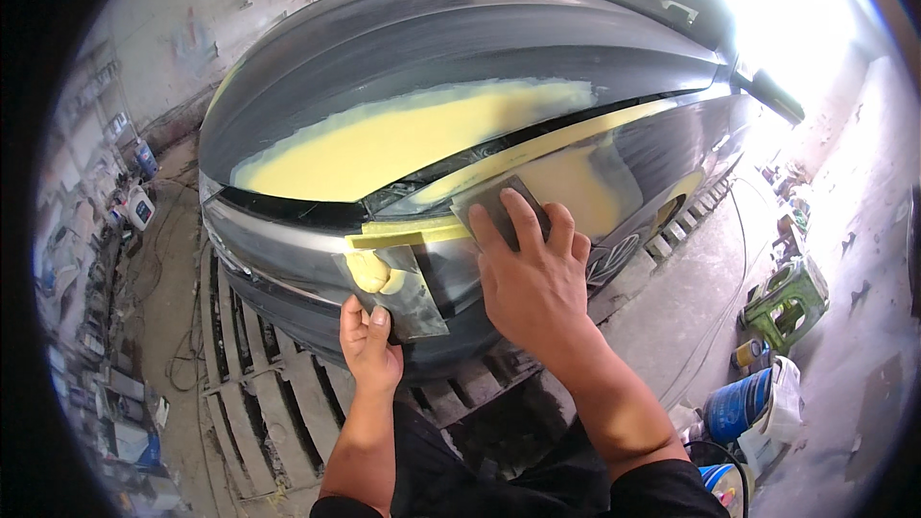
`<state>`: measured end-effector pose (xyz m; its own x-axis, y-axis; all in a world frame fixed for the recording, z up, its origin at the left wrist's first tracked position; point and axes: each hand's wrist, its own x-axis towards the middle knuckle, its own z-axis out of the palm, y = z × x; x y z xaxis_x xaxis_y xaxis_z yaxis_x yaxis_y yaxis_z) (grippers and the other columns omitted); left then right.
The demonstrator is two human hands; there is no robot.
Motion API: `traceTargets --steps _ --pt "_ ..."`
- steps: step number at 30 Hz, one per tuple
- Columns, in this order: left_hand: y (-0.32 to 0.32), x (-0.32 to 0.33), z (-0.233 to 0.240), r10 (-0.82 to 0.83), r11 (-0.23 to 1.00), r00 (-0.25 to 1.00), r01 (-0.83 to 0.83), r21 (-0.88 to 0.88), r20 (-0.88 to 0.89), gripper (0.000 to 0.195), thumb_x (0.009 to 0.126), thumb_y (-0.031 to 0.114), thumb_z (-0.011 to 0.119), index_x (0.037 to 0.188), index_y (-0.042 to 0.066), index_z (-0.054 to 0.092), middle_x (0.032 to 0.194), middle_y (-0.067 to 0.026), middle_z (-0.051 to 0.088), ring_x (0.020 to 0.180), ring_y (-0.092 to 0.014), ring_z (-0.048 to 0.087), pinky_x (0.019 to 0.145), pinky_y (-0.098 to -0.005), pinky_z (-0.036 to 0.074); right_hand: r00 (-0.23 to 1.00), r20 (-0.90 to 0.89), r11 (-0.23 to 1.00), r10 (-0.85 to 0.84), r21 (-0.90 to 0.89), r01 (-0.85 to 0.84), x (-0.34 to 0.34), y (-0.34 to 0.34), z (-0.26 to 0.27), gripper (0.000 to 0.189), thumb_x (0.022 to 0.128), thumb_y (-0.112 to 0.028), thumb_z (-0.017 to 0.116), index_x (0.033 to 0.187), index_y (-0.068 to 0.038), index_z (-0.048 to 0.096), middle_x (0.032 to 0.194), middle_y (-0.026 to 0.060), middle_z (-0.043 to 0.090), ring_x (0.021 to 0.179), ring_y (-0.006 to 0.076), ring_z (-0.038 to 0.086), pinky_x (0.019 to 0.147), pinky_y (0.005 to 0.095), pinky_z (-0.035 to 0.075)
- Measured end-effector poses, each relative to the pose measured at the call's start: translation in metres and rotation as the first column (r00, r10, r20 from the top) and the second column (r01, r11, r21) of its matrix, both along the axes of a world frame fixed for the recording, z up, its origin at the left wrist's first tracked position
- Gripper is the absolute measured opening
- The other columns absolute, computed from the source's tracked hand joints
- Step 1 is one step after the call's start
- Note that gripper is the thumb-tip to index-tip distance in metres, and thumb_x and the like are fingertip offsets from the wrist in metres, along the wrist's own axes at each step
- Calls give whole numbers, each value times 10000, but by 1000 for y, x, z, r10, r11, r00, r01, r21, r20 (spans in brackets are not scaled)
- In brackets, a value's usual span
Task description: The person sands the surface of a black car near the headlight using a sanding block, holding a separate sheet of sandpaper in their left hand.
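My left hand grips the lower edge of a flat, dark mixing plate. A lump of yellow body filler sits on the plate's upper left part. My right hand presses a thin, dark rectangular spreader with spread fingers against the car's front fender. Yellow filler coats the fender beside the spreader. A strip of yellow masking tape runs along the bumper's upper edge, just above the plate. More filler covers the near side of the dark hood.
Wooden pallets lie under the car's front. Over on the right are a green plastic stool, a blue can and a cable on the floor. A white jug and clutter line the left wall.
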<state>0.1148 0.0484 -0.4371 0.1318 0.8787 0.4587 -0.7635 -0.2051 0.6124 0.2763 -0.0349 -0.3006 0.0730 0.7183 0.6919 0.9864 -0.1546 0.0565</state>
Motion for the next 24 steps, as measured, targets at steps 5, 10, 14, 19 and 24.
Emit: traceTargets --steps 5,10,14,19,24 --pt "2 -4 -4 -15 1000 1000 15 -14 -1 364 928 59 573 1263 -30 461 1204 -115 602 1101 -156 562 982 -303 404 1000 -8 1000 -2 10 2 -4 -5 4 467 778 -223 647 1240 -208 578 1321 62 458 1151 367 397 839 479 383" --pt "-2 1 1 22 999 999 -22 -26 -27 326 921 78 581 1223 -9 494 1185 -87 586 1071 -166 564 964 -324 429 1000 15 999 2 37 -3 -8 4 -4 478 767 -217 651 1239 -206 576 1307 63 463 1143 370 399 813 478 381" --pt "0 -1 -1 13 999 1000 -14 -31 -26 348 920 75 580 1243 -16 484 1204 -89 579 1092 -167 556 978 -322 418 1000 -23 1000 15 -16 -16 -11 -2 1 476 762 -212 650 1232 -199 577 1299 66 468 1134 372 404 806 479 379" --pt "0 0 -2 22 1000 999 -22 12 -28 372 924 79 579 1265 -23 471 1217 -93 573 1104 -168 554 984 -320 415 1000 7 997 30 65 -31 -13 8 -3 478 757 -204 645 1230 -196 576 1297 67 469 1128 376 406 805 477 373" --pt "-1 0 2 8 1000 999 -9 -14 -33 356 926 89 581 1248 -22 479 1194 -92 582 1086 -165 561 976 -320 420 1000 -10 1000 12 4 -12 -14 2 -2 479 749 -196 643 1222 -192 572 1291 66 470 1120 376 411 801 472 370"
